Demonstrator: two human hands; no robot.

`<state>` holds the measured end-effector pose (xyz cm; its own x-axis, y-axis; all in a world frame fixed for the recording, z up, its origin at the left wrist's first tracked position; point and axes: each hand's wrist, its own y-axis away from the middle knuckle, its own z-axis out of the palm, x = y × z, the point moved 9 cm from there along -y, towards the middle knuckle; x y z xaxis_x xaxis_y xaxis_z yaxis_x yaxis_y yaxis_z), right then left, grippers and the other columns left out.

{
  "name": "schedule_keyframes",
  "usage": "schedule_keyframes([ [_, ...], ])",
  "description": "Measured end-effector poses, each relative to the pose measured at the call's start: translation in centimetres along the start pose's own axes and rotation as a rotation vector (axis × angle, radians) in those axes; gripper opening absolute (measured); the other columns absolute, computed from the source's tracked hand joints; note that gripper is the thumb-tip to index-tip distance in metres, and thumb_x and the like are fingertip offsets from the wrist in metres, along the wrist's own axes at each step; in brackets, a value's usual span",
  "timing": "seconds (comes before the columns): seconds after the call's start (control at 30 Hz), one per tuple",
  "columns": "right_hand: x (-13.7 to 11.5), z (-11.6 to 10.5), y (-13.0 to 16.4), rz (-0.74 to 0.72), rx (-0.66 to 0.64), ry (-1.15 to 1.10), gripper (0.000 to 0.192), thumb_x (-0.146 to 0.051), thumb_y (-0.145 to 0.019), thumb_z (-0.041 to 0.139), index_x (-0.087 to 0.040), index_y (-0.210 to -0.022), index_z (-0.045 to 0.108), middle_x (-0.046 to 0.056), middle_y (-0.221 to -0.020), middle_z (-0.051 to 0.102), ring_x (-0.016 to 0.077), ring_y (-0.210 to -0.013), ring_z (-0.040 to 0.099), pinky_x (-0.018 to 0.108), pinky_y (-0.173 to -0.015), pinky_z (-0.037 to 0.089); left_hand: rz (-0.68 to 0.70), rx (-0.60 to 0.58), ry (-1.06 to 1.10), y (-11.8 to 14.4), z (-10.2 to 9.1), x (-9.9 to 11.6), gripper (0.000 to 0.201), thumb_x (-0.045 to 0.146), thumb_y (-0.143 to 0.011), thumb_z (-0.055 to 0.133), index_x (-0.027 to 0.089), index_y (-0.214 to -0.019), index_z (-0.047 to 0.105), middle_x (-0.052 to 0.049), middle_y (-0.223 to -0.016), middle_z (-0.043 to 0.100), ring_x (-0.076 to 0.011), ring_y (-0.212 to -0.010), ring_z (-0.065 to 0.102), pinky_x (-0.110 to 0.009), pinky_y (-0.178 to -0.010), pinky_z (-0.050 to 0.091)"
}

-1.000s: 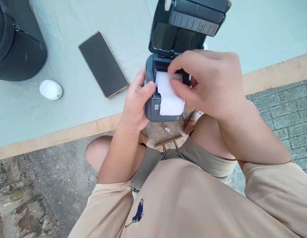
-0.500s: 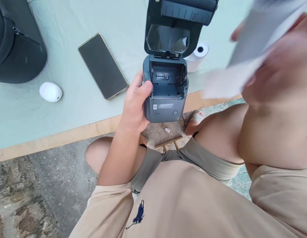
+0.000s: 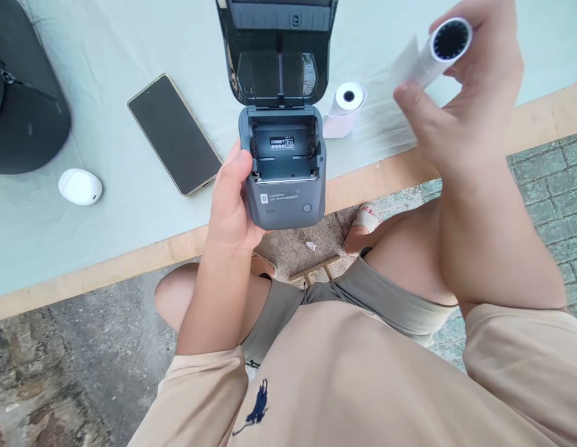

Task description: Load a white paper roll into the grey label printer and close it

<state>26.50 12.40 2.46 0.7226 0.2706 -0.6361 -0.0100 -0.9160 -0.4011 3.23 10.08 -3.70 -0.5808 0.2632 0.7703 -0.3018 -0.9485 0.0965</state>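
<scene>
The left hand (image 3: 232, 205) is clamped around the open printer (image 3: 283, 180) at the table edge (image 3: 363, 180); the right hand (image 3: 460, 118) pinches a paper roll (image 3: 440, 53).

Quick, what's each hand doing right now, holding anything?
Left hand: closed around the small grey printer, lid open, paper bay empty.
Right hand: raised, fingers holding a nearly spent paper roll.
</scene>
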Motion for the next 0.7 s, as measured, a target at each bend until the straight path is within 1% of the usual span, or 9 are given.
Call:
schedule_keyframes([
  [0.1, 1.2, 0.9, -0.3, 0.116, -0.073, 0.184, 0.047, -0.019, -0.072, 0.068, -0.020, -0.116, 0.053, 0.006, -0.103, 0.063, 0.0181, -0.090, 0.058, 0.035, -0.085, 0.045, -0.004, 0.010, -0.018, 0.0, 0.0, 0.0, 0.025, 0.042, -0.091, 0.054, 0.024, -0.102, 0.068, -0.003, -0.106, 0.073, -0.0210, -0.099, 0.070, -0.038, -0.093, 0.057],
  [0.17, 2.0, 1.4, -0.3, 0.197, -0.131, 0.265, 0.063, -0.020, -0.068, 0.072, -0.021, -0.126, 0.048, 0.007, -0.108, 0.064, 0.0207, -0.093, 0.060, 0.037, -0.085, 0.046, 0.000, 0.005, -0.025, 0.1, 0.0, 0.0, 0.027, 0.041, -0.092, 0.052, 0.023, -0.105, 0.067, -0.004, -0.105, 0.072, -0.0212, -0.099, 0.070, -0.037, -0.091, 0.057],
  [0.27, -1.5, 0.2, -0.3, -0.068, 0.051, 0.226, 0.064, -0.020, -0.069, 0.072, -0.017, -0.128, 0.048, 0.013, -0.125, 0.059, 0.0246, -0.115, 0.058, 0.038, -0.095, 0.046, 0.000, 0.023, -0.018, 0.1, -0.4, -0.1, 0.031, 0.044, -0.091, 0.052, 0.022, -0.107, 0.067, -0.005, -0.103, 0.072, -0.0237, -0.100, 0.070, -0.039, -0.088, 0.058],
  [0.33, -4.2, -0.3, 0.6, -0.229, 0.156, 0.200, 0.049, -0.023, -0.074, 0.068, -0.018, -0.121, 0.053, 0.013, -0.120, 0.060, 0.0227, -0.109, 0.060, 0.035, -0.088, 0.049, -0.016, 0.028, -0.008, 0.2, -0.6, -0.2, 0.031, 0.045, -0.089, 0.056, 0.022, -0.106, 0.068, -0.004, -0.104, 0.073, -0.0263, -0.104, 0.069, -0.040, -0.088, 0.058],
  [0.4, -5.4, 0.9, 1.3, -0.232, 0.101, 0.177, 0.043, -0.026, -0.079, 0.064, -0.021, -0.120, 0.054, 0.011, -0.119, 0.060, 0.0173, -0.087, 0.060, 0.030, -0.068, 0.049, -0.030, 0.016, 0.001, 0.2, -0.6, -0.3, 0.029, 0.044, -0.088, 0.059, 0.025, -0.107, 0.069, -0.004, -0.107, 0.074, -0.0294, -0.114, 0.066, -0.043, -0.093, 0.057],
  [0.47, -5.5, 3.1, 1.6, -0.165, -0.026, 0.162, 0.049, -0.027, -0.081, 0.061, -0.022, -0.128, 0.050, 0.012, -0.128, 0.055, 0.0126, -0.071, 0.054, 0.029, -0.057, 0.047, -0.028, 0.002, 0.006, 0.2, -0.5, -0.2, 0.027, 0.044, -0.088, 0.058, 0.027, -0.108, 0.069, -0.003, -0.108, 0.075, -0.0313, -0.123, 0.062, -0.045, -0.098, 0.055],
  [0.53, -5.0, 5.1, 1.6, -0.090, -0.129, 0.191, 0.053, -0.022, -0.082, 0.058, -0.022, -0.134, 0.048, 0.012, -0.130, 0.054, 0.0107, -0.066, 0.049, 0.030, -0.063, 0.051, -0.024, -0.001, 0.014, 0.1, -0.5, -0.2, 0.027, 0.043, -0.089, 0.056, 0.028, -0.107, 0.069, -0.002, -0.109, 0.075, -0.0318, -0.127, 0.060, -0.047, -0.101, 0.054],
  [0.63, -4.2, 6.4, 1.4, -0.040, -0.192, 0.235, 0.047, -0.016, -0.085, 0.054, -0.027, -0.131, 0.053, 0.006, -0.116, 0.060, 0.0104, -0.067, 0.050, 0.032, -0.079, 0.052, -0.020, -0.004, 0.019, 0.1, -0.5, -0.3, 0.027, 0.042, -0.090, 0.055, 0.026, -0.107, 0.068, -0.004, -0.111, 0.074, -0.0315, -0.126, 0.061, -0.048, -0.101, 0.054],
  [0.7, -4.1, 6.3, 1.1, -0.045, -0.173, 0.147, 0.049, -0.017, -0.085, 0.056, -0.030, -0.132, 0.050, 0.004, -0.115, 0.061, 0.0106, -0.070, 0.051, 0.029, -0.073, 0.050, -0.017, -0.003, 0.012, 0.2, -0.5, -0.2, 0.027, 0.043, -0.090, 0.056, 0.025, -0.107, 0.068, -0.004, -0.111, 0.074, -0.0298, -0.123, 0.063, -0.046, -0.101, 0.054],
])
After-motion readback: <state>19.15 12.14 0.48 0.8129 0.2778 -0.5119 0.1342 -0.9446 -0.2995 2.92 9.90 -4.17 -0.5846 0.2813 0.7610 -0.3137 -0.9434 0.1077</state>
